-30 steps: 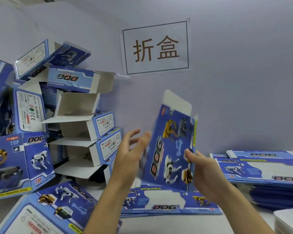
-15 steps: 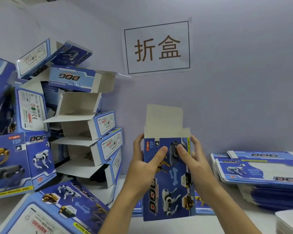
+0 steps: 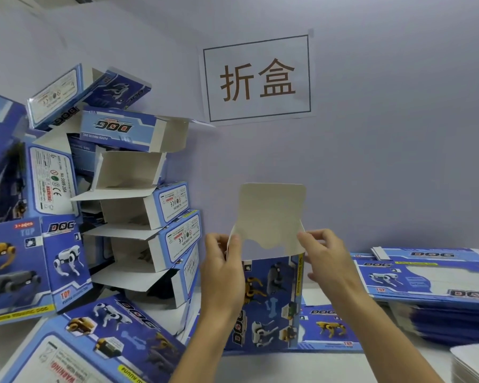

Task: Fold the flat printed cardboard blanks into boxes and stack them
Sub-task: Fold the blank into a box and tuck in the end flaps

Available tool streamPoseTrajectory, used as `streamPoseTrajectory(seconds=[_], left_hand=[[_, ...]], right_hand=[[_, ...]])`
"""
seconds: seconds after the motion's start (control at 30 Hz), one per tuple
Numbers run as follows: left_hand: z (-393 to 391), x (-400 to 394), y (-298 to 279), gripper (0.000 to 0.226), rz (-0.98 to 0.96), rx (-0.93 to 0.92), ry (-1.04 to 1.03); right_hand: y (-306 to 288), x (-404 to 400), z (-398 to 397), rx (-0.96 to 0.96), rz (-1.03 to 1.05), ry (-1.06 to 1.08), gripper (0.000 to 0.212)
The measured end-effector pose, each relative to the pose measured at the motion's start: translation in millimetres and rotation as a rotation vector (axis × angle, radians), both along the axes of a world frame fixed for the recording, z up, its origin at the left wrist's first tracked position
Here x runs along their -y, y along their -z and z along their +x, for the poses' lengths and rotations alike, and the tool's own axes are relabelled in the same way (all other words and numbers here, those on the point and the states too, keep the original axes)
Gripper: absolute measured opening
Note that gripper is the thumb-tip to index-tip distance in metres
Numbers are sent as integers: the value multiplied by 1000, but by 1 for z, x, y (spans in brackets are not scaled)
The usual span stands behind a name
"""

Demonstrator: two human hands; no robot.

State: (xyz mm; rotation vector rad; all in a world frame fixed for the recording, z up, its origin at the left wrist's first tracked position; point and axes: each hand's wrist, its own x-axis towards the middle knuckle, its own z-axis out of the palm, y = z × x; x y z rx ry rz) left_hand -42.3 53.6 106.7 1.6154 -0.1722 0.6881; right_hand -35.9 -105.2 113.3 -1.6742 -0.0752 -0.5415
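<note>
While the box (image 3: 271, 302) stands upright, the left hand (image 3: 223, 275) and right hand (image 3: 327, 261) each pinch its side flaps beside the raised lid flap (image 3: 271, 211).

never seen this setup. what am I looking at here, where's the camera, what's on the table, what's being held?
There is no machine: a person is working with bare hands, and the single picture comes from a wide-angle camera worn on their head, looking forward and down.

The left hand and right hand hold one half-formed box upright between them, each pinching a side flap at its open top. The white top flap stands up behind.

On the white table, flat blanks lie piled at the right, and one more flat blank lies just behind the held box. At the left, folded boxes are stacked loosely against the wall, most with open ends. A paper sign with two printed characters hangs on the wall above.
</note>
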Motion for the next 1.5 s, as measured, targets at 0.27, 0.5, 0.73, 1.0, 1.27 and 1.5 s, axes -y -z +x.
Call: streamPoseTrajectory(seconds=[0.27, 0.5, 0.73, 1.0, 1.27, 1.5], left_hand=[[-5, -16, -16, 44, 462, -176, -257], [-7, -28, -19, 41, 367, -236, -242], [1, -32, -11, 29, 42, -397, -69], [14, -44, -7, 12, -142, -568, 46], [13, -46, -4, 16, -387, -650, 252], [8, -40, -9, 23, -88, -512, 183]], right_hand=[[-5, 0, -9, -185, -386, 149, 39], [-1, 5, -4, -192, -285, 217, 36], [-2, 17, 0, -324, 195, -32, 11], [2, 32, 4, -434, 318, -212, 14], [19, 34, 12, -440, 566, -331, 16], [16, 30, 14, -300, 249, -236, 43]])
